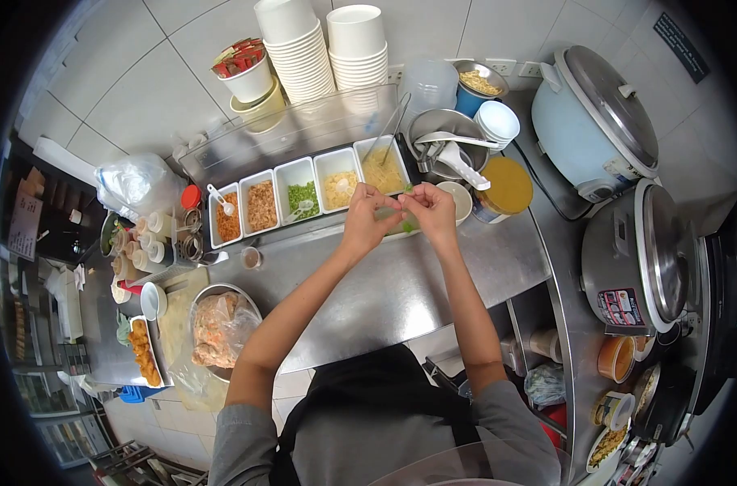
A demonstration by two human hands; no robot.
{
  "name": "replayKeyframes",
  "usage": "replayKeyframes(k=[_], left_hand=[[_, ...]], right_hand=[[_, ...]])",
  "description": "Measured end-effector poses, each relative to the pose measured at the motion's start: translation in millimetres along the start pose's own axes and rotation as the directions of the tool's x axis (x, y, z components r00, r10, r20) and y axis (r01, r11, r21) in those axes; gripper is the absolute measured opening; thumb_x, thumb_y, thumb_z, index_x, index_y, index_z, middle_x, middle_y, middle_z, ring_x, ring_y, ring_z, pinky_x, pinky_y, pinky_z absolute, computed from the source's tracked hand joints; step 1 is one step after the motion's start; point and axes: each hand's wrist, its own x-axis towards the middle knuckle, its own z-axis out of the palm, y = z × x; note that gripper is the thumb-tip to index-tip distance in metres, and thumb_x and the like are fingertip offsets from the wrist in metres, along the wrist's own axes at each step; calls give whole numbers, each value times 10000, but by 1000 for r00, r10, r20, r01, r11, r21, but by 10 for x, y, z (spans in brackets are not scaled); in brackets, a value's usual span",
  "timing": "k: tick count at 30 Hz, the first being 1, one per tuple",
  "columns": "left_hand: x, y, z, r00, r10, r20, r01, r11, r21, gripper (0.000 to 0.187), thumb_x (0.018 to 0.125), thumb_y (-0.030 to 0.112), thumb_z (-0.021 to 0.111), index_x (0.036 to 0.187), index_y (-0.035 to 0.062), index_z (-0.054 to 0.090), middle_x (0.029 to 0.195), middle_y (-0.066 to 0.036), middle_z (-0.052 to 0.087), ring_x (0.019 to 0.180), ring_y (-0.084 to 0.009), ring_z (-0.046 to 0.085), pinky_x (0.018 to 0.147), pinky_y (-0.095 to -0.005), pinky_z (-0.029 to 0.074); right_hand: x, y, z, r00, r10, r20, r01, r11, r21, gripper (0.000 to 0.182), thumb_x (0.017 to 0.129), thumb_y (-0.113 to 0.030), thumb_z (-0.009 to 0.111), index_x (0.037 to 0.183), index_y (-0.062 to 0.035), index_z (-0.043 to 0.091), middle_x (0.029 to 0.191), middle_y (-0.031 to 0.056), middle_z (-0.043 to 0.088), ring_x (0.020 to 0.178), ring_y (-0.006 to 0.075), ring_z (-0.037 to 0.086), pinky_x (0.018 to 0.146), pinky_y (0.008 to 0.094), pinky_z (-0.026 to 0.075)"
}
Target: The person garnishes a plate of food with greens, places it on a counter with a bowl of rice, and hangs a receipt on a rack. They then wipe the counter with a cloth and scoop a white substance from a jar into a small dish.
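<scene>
My left hand and my right hand meet over the steel counter, in front of the topping tray, with fingers pinched close together. A small green leafy herb shows at the fingertips of my right hand. More green leaf shows below, between the hands, beside a pale container they partly hide. What my left fingers pinch is too small to make out. Beyond them stand white tubs of chopped green onion, pale yellow bits and yellowish shreds. A small white bowl is right of my right hand.
A steel bowl with bagged food stands at the left, near a tray of fried pieces and squeeze bottles. Stacked paper bowls line the wall. A large yellow-lidded tub and rice cookers are at right.
</scene>
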Motion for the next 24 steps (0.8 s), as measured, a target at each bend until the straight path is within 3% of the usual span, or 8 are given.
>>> replayKeyframes(k=[5, 8, 12, 15, 18, 20, 21, 24], left_hand=[[19, -38, 34, 998, -64, -28, 62, 995, -82, 163, 648, 158, 770, 759, 68, 692, 810, -68, 454, 771, -207, 475, 669, -302, 421], [33, -53, -56, 992, -106, 61, 108, 994, -27, 149, 663, 171, 763, 761, 77, 700, 824, -54, 446, 777, -187, 468, 660, -302, 418], [87, -66, -232, 919, -249, 305, 266, 964, -14, 160, 678, 183, 771, 791, 88, 709, 846, -24, 459, 753, -138, 451, 683, -267, 405], [153, -60, -383, 838, -309, 450, 369, 928, -50, 158, 695, 179, 763, 788, 65, 707, 832, -27, 495, 754, -126, 481, 685, -253, 411], [195, -94, -472, 812, -296, 502, 415, 898, -143, 153, 705, 163, 748, 793, 45, 706, 759, -21, 568, 685, -102, 495, 639, -249, 405], [173, -205, -445, 800, -275, 533, 442, 871, -215, 138, 709, 150, 731, 796, 46, 710, 661, 2, 620, 591, -71, 475, 556, -259, 382], [213, -217, -455, 780, -282, 559, 473, 851, -230, 131, 721, 153, 727, 802, 52, 707, 700, 5, 631, 608, -70, 492, 581, -246, 392], [100, -187, -470, 690, -362, 626, 597, 774, -211, 112, 751, 163, 714, 816, 74, 698, 793, 20, 655, 655, -56, 527, 616, -211, 402]], right_hand=[[6, 33, 50, 997, -11, -73, 10, 1000, -19, 123, 731, -89, 707, 740, -10, 613, 647, 32, 625, 576, 50, 542, 536, 192, 414], [83, 102, -8, 996, -11, -87, 12, 1000, 12, 120, 743, -101, 698, 746, -8, 622, 644, 24, 620, 584, 46, 535, 538, 194, 411], [162, -45, -95, 996, 52, -67, -52, 999, 1, 123, 761, -115, 684, 797, -6, 639, 639, 14, 612, 563, 56, 519, 530, 201, 402], [116, -225, -163, 981, -153, -115, 118, 956, -269, 75, 809, -104, 638, 849, -42, 650, 673, -14, 591, 564, 25, 482, 525, 174, 366], [-6, -493, -127, 901, -313, -301, 236, 934, -267, 75, 820, -79, 604, 871, -46, 647, 734, 14, 594, 598, 64, 503, 555, 197, 390], [-48, -170, -234, 882, -471, 15, 400, 730, -555, 91, 820, -56, 586, 889, -42, 643, 789, 38, 589, 639, 101, 514, 586, 218, 402], [27, -214, -237, 833, -520, 188, 503, 572, -648, 102, 820, -45, 576, 898, -40, 642, 817, 50, 587, 660, 120, 519, 601, 229, 408], [-94, -367, -240, 926, -379, -13, 338, 842, -421, 134, 804, -44, 576, 920, -46, 642, 851, 80, 571, 779, 199, 534, 694, 297, 423]])
